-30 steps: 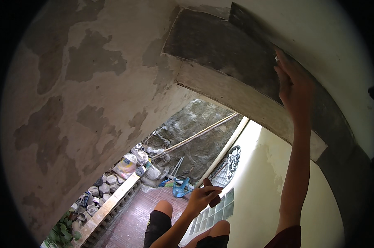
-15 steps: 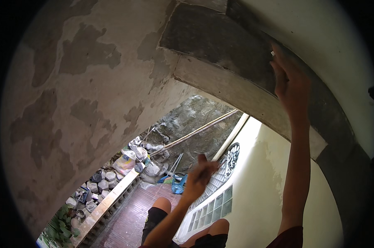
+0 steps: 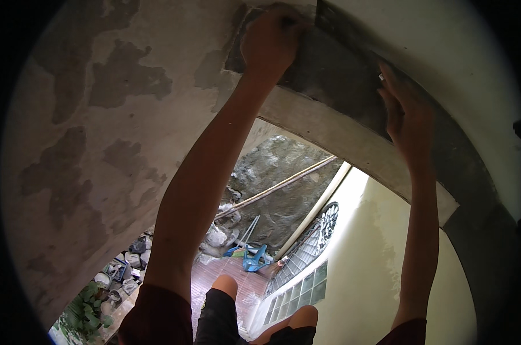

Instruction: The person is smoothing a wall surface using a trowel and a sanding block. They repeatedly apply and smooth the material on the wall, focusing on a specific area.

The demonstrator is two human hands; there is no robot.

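Note:
My left hand (image 3: pixel 270 43) is raised to the far end of a dark grey strip (image 3: pixel 341 75) that runs along a plastered beam. Its fingers curl in shadow, and whatever they hold is hidden. My right hand (image 3: pixel 409 118) lies against the same strip farther right, fingers stretched along it and thumb apart. A small white piece (image 3: pixel 381 76) shows by its fingers; I cannot tell what it is. Below the strip is the beam's paler grey edge (image 3: pixel 329 129).
At left is a patchy plastered surface (image 3: pixel 128 75); at right, a cream wall (image 3: pixel 358 259) with a glass-block window (image 3: pixel 298 287). Far below are a reddish tiled floor (image 3: pixel 214 276), a blue plastic stool (image 3: pixel 256 259), long poles (image 3: pixel 278 185), stones (image 3: pixel 135 259) and a plant (image 3: pixel 85 307).
My left hand has swung up from low in the middle to the dark strip's far end. The right hand has stayed almost in place.

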